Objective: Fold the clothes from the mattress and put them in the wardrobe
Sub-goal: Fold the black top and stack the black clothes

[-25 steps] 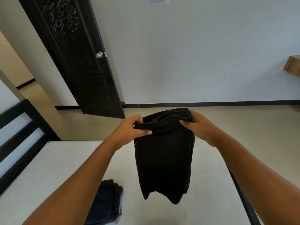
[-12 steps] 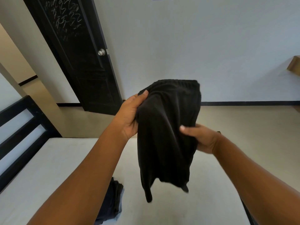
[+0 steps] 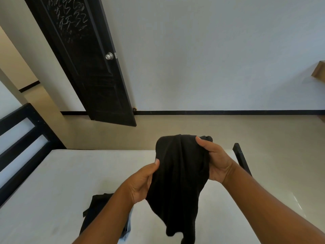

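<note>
**Operator:** What fault is likely from this hold?

**Technician:** The black garment (image 3: 177, 173) hangs bunched between the two grips, and its lower end trails loose below the fingers, above the mattress (image 3: 52, 182). If either grip slackens, the cloth probably slides out and drops. Because it is bunched, a fold made now probably comes out uneven unless the edges are aligned first. The trailing end may also catch the dark pile of clothes (image 3: 95, 206), which lies below the left wrist.

**Operator:** State of the fingers?

**Technician:** Left hand (image 3: 140, 184): the thumb presses the garment's left edge. The other fingers sit behind the cloth, hidden, so their curl cannot be confirmed. Right hand (image 3: 215, 161): the thumb clamps over the upper right corner, with the hand closed round the gathered edge. Both hands grip the garment and neither is spread open.

**Operator:** Wardrobe?

**Technician:** Not in view.
</note>
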